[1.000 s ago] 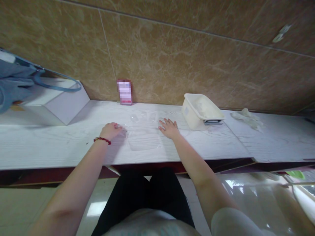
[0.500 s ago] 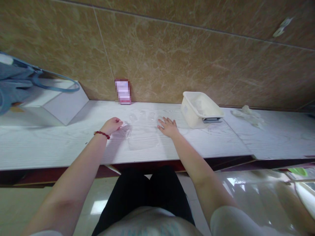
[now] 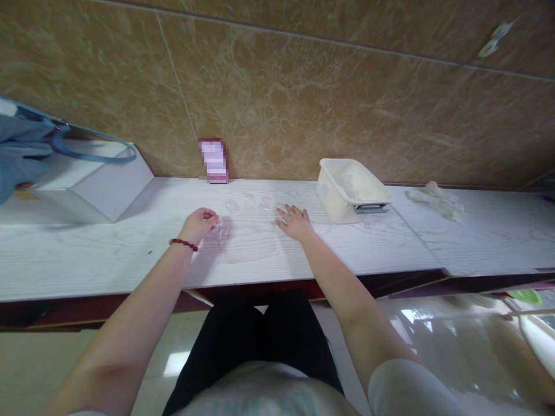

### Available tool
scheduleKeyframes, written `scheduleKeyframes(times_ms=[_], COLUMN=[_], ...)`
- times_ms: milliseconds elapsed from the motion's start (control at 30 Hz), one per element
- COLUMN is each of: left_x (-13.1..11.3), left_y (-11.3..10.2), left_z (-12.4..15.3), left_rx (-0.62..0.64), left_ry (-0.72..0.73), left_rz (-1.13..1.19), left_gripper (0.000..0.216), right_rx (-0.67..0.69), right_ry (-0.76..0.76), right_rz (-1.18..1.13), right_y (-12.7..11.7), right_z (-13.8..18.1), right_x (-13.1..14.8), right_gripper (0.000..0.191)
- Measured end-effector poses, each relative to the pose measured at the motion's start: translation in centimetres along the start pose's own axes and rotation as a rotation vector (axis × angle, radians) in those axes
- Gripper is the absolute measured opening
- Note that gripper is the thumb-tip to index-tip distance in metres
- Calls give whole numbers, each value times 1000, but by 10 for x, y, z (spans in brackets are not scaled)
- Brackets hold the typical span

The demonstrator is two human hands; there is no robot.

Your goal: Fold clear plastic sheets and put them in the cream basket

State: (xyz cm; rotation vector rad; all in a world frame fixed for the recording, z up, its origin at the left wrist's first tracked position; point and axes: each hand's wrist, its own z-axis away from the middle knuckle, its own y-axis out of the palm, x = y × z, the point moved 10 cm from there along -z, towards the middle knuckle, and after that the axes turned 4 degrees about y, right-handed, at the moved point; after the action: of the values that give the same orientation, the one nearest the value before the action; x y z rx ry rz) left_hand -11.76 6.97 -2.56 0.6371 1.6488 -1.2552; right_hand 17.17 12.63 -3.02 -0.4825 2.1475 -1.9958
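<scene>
A thin see-through plastic glove (image 3: 251,245) lies flat on the white wood-grain tabletop, with rounded finger shapes along its far side; its outline is faint. My left hand (image 3: 200,224), a red braided bracelet at its wrist, pinches a crinkled bit of the film at the glove's left side. On the other side my right hand (image 3: 293,222) rests flat with fingers spread, by the glove's right edge. How much of the film lies beneath that palm I cannot tell.
A cream plastic bin (image 3: 353,193) with a grey handle stands right of my right hand. Farther right lies crumpled whitish plastic (image 3: 436,202). A phone (image 3: 214,162) leans on the tiled wall. At left are a white box (image 3: 113,185) and a blue bag (image 3: 26,138).
My left hand has shifted slightly right, and the crinkled film beside its fingers has changed shape. My right hand stays spread in nearly the same spot.
</scene>
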Motion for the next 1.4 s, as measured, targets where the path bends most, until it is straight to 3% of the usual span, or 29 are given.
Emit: scheduleKeyframes(times_ms=[133,300,467,533,600,733,833,900,967,1100,1233,1333,1400], left_x=[-24,-62,-67,-65,-63,-57,-48,-44,-47,-58,-58,-48,-42], left_y=[-2,14,26,28,27,20,19,23,29,45,52,38,27], left_z=[4,22,28,27,24,17,13,12,14,21,24,20,20], left_rx=[-14,61,98,110,106,74,81,102,133,186,212,158,130], left_ry=[94,221,215,223,227,221,172,134,108,29,-26,47,157], left_rz=[-207,-340,-298,-292,-288,-228,-83,21,113,267,393,303,73], left_gripper=[22,26,33,34,34,31,30,29,28,26,23,21,24], right_rx=[-14,-55,-253,-298,-245,-34,2,-17,-42,-11,1,11,9], right_ry=[-4,-10,-30,-93,-183,-483,-566,-512,-366,-76,5,51,70], right_rz=[-7,-44,-174,-261,-341,-339,-325,-392,-538,-821,-911,-929,-929], right_y=[0,-4,-42,-55,-55,-31,-20,-19,-19,-3,7,11,11], right_z=[0,2,4,5,7,25,36,34,25,11,5,2,1], right_x=[0,0,9,27,57,139,169,167,149,113,105,102,99], right_gripper=[52,50,48,42,34,29,23,22,26,57,62,51,48])
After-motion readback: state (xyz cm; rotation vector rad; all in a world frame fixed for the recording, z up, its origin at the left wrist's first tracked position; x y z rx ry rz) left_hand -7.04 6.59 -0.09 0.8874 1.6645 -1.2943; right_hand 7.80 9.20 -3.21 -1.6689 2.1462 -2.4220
